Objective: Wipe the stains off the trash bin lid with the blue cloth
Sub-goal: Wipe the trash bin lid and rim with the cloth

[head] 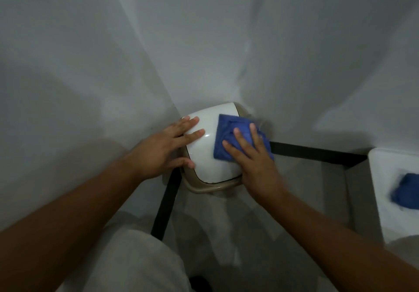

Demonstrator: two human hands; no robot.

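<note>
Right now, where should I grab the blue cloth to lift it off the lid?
Pinch the blue cloth at its bunched middle folds, from above. It lies flat on the domed lid under the right hand; its edges hug the surface.

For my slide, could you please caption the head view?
Right hand presses the blue cloth flat on the white trash bin lid while the left hand steadies its edge.
</note>
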